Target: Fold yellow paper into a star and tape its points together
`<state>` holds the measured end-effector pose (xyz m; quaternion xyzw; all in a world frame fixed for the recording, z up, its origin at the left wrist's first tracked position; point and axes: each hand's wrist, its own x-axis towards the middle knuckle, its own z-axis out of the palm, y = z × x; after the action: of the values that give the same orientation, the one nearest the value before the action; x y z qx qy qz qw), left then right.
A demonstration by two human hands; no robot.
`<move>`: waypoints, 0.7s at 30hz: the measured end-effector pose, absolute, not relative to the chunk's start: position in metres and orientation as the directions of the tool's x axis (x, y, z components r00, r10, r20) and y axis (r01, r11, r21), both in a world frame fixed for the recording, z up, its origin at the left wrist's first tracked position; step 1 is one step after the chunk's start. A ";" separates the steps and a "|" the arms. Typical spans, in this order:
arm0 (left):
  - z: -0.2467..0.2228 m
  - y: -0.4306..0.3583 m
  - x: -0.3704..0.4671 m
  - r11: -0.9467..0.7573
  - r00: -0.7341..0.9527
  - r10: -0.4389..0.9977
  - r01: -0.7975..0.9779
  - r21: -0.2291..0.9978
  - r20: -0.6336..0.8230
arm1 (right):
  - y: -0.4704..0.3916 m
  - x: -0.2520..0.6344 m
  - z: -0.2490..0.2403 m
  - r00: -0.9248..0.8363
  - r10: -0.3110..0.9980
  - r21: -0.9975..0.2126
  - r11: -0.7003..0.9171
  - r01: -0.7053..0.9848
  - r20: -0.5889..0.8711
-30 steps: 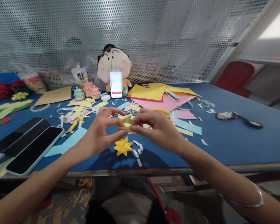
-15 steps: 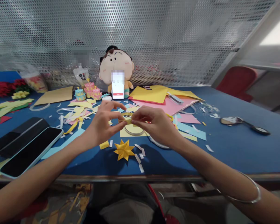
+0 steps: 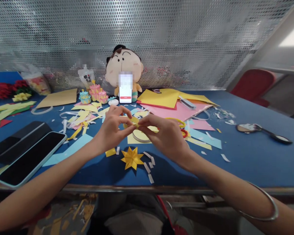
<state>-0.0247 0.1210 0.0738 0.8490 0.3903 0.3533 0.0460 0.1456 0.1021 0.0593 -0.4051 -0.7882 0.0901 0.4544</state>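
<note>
Between the fingertips of my left hand (image 3: pixel 115 129) and my right hand (image 3: pixel 165 135) is a small piece of yellow paper (image 3: pixel 135 125), pinched from both sides above the table. Fingers cover most of it, so its exact shape cannot be made out. Below the hands lies a folded yellow paper star (image 3: pixel 132 158), with white paper strips (image 3: pixel 148 168) to its right and a small yellow paper square (image 3: pixel 110 152) to its left. Scissors with yellow and red handles (image 3: pixel 184 133) lie partly hidden behind my right hand. A ring of tape (image 3: pixel 140 138) rests under the fingers.
A phone (image 3: pixel 33 160) lies at the left; another, lit phone (image 3: pixel 125 88) leans on a plush doll (image 3: pixel 123 63). Paper scraps (image 3: pixel 85 117) cover the middle. Yellow sheets (image 3: pixel 159 98) and a pink sheet (image 3: pixel 166 112) sit at back right, a hand mirror-like object (image 3: pixel 250 128) farther right.
My right hand has turned slightly, thumb and index closer to the left fingertips, showing more of the scissors' handles. The yellow paper stays pinched between both hands. The view has shifted slightly.
</note>
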 end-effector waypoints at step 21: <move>0.065 0.118 -0.029 -0.601 0.379 0.791 0.334 0.727 0.480 | 0.103 0.146 0.054 -0.330 0.700 -0.616 0.714 0.333 0.634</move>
<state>-0.0293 0.1181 0.0653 0.7861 0.3578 0.4270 0.2678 0.1455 0.1026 0.0540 -0.3259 -0.7925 0.1917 0.4786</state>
